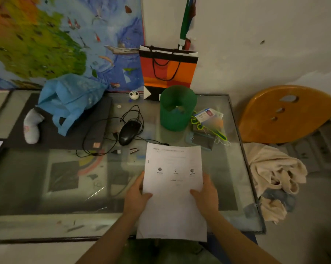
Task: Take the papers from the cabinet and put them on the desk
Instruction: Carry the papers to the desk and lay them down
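White printed papers are held over the front right part of the glass-topped desk. My left hand grips their left edge, thumb on top. My right hand grips the right edge the same way. The lower end of the papers hangs past the desk's front edge, towards me. The cabinet is not in view.
Behind the papers lie a black wired mouse, a green round container, cards and a green keyring. A blue bag, a striped paper bag, a wooden chair and a beige cloth surround the desk.
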The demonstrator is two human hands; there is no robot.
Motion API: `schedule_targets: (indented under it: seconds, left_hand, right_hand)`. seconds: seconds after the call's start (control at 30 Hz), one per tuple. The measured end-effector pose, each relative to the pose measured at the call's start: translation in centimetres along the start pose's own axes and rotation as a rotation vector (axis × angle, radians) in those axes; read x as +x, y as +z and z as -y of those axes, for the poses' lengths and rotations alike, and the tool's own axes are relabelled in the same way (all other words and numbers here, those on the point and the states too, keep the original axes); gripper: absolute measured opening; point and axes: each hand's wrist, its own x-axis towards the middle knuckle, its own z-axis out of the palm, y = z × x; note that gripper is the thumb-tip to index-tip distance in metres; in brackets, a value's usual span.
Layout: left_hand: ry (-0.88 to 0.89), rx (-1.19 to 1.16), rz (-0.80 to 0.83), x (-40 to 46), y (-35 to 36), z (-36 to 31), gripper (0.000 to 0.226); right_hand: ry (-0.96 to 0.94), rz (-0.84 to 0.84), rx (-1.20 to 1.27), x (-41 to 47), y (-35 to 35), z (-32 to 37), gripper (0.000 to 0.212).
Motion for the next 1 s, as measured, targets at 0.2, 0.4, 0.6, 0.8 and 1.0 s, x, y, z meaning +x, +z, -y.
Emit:
schedule_targets:
  seconds: [0.2,0.4,0.6,0.8,1.0]
  left_hand:
    - [-0.081,0.310,-0.034,0.3,1.0,0.9,0.090]
    - [-0.087,0.581,-0.021,0.2,0.8,1.3,0.088]
    - [-0.104,0.654,0.034,0.0,0.6,1.6,0.095]
    - [-0.063,0.643,0.051,-0.8,-0.6,1.5,0.085]
    - [0.106,0.774,-0.123,-2.7,-4.3,-0.1,0.060]
  right_hand:
    - [0.002,0.027,-0.168,1.2,0.1,-0.8,0.055]
    - [0.004,0.077,-0.266,2.3,0.2,-1.0,0.058]
    - [0.012,0.131,-0.413,2.1,0.0,-0.8,0.069]
    - [0.013,0.116,-0.620,0.6,-0.3,0.0,0.081]
    - [-0.294,0.115,-0.783,-1.9,-0.2,4.7,0.066]
